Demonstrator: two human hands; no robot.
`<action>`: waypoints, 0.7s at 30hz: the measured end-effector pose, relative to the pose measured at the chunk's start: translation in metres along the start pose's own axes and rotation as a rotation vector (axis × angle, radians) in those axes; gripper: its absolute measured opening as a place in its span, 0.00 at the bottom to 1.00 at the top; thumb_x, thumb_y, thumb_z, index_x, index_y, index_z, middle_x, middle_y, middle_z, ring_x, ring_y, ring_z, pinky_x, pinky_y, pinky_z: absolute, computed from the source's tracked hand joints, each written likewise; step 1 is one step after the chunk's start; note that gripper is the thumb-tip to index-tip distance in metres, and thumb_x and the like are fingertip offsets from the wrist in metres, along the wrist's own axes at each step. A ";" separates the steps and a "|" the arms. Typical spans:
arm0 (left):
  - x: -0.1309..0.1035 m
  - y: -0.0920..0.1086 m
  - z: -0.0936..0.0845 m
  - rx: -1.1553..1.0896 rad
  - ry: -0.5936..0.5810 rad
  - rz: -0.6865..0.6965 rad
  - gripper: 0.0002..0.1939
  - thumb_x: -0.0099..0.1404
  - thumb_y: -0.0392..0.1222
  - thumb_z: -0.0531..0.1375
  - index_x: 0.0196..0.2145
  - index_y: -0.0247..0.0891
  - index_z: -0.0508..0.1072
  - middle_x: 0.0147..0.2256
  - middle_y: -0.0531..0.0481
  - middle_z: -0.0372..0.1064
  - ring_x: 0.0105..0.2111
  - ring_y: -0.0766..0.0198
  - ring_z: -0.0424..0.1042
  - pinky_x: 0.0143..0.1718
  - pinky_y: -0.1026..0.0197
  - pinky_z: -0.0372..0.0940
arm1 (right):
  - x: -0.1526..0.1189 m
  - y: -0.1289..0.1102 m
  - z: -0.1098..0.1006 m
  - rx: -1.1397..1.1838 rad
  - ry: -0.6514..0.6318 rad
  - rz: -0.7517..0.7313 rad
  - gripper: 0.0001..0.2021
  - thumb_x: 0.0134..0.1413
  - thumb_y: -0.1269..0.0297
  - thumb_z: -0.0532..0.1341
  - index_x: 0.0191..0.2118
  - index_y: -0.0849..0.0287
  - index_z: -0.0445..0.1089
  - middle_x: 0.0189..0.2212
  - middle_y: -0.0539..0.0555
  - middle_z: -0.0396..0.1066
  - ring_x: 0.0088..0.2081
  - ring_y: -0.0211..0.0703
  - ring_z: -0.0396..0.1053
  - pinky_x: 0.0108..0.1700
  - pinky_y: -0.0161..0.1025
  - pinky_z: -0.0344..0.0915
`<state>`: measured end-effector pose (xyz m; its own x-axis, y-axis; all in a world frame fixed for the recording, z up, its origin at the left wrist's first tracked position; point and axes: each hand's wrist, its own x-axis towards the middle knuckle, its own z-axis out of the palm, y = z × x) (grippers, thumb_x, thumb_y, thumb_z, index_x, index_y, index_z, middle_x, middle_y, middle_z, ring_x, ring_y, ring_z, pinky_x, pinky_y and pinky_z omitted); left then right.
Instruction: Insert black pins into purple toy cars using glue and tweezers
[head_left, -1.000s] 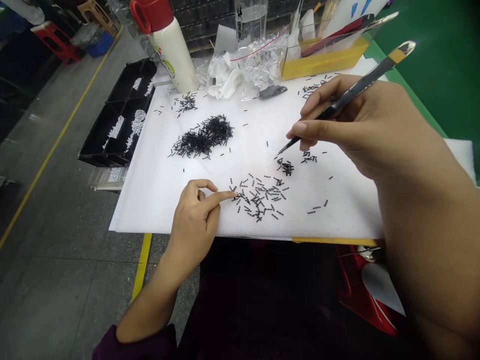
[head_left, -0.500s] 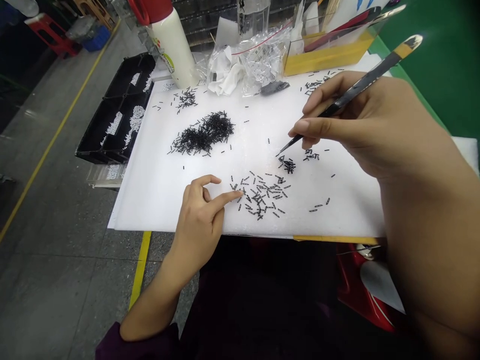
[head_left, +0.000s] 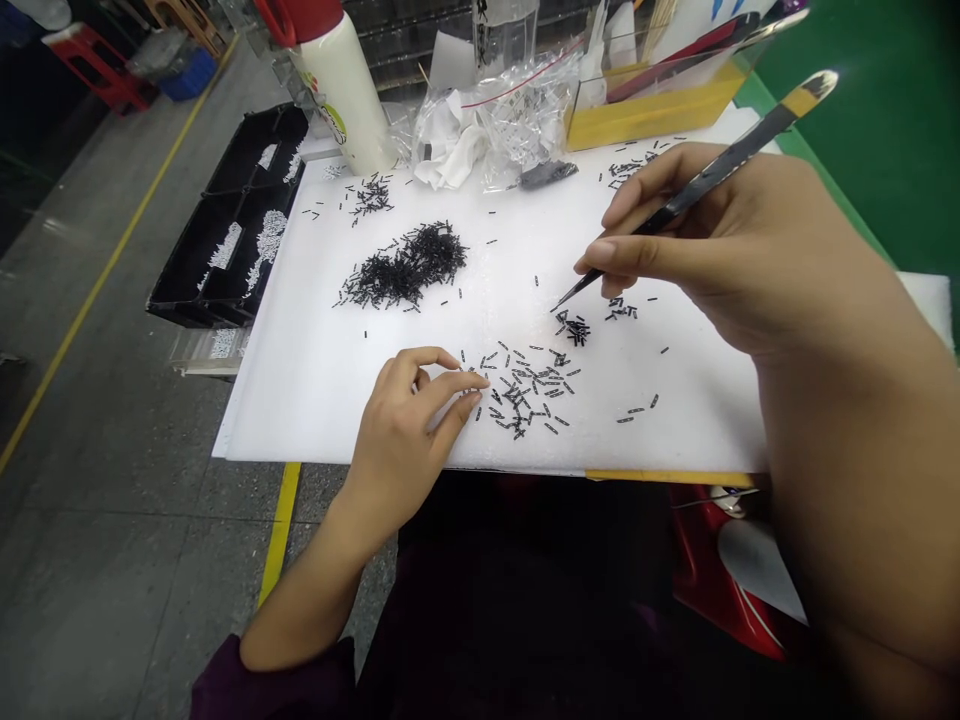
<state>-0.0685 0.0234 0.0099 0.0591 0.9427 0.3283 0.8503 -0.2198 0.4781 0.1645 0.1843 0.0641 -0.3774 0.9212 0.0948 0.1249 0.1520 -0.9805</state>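
My left hand (head_left: 409,425) is at the left edge of a loose scatter of small black pieces (head_left: 529,390). Its thumb and forefinger tips are brought together in a pinch; anything between them is too small to make out. My right hand (head_left: 720,235) holds black tweezers (head_left: 701,185) like a pen. Their tip points down just above a small clump of black pieces (head_left: 576,330), and whether it touches the white foam sheet (head_left: 300,400) is unclear. A dense dark pile of pieces (head_left: 409,265) lies on the sheet's left half.
A black divided tray (head_left: 196,235) with small white parts stands left of the sheet. Along the back are a white bottle with a red cap (head_left: 349,95), crumpled plastic bags (head_left: 525,120) and a yellow-based clear box (head_left: 645,125). More pieces (head_left: 373,195) lie at the back left.
My left thumb has come up to meet the forefinger, which before was stretched out alone onto the pieces. My right hand and the tweezers have hardly moved.
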 end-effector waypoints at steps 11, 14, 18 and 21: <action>0.030 0.003 -0.006 0.223 -0.202 0.246 0.08 0.76 0.27 0.60 0.42 0.34 0.78 0.49 0.38 0.74 0.42 0.53 0.68 0.37 0.52 0.69 | 0.000 0.001 -0.001 0.051 -0.010 0.003 0.19 0.40 0.64 0.84 0.34 0.53 0.76 0.25 0.48 0.78 0.29 0.45 0.76 0.35 0.44 0.69; 0.032 0.002 -0.008 0.166 -0.226 0.246 0.07 0.77 0.27 0.59 0.41 0.32 0.77 0.47 0.39 0.74 0.42 0.54 0.70 0.39 0.52 0.70 | 0.001 0.001 -0.001 0.053 -0.024 0.000 0.19 0.41 0.64 0.84 0.34 0.54 0.75 0.25 0.49 0.78 0.29 0.45 0.77 0.35 0.43 0.68; 0.032 -0.001 -0.012 0.117 -0.209 0.232 0.06 0.77 0.28 0.61 0.42 0.33 0.77 0.45 0.41 0.74 0.44 0.53 0.73 0.43 0.51 0.71 | 0.002 0.004 -0.002 0.032 -0.031 -0.013 0.19 0.42 0.60 0.84 0.34 0.53 0.75 0.25 0.49 0.77 0.30 0.47 0.77 0.35 0.44 0.67; 0.042 -0.008 -0.020 0.162 -0.189 0.200 0.04 0.74 0.29 0.65 0.41 0.35 0.78 0.46 0.42 0.77 0.45 0.52 0.75 0.44 0.51 0.71 | 0.003 0.006 -0.002 0.026 -0.036 -0.027 0.20 0.41 0.57 0.84 0.33 0.51 0.75 0.26 0.48 0.76 0.30 0.48 0.77 0.35 0.46 0.68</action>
<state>-0.0829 0.0597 0.0363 0.3167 0.9180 0.2387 0.8834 -0.3771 0.2784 0.1664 0.1887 0.0589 -0.4128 0.9034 0.1157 0.0906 0.1672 -0.9818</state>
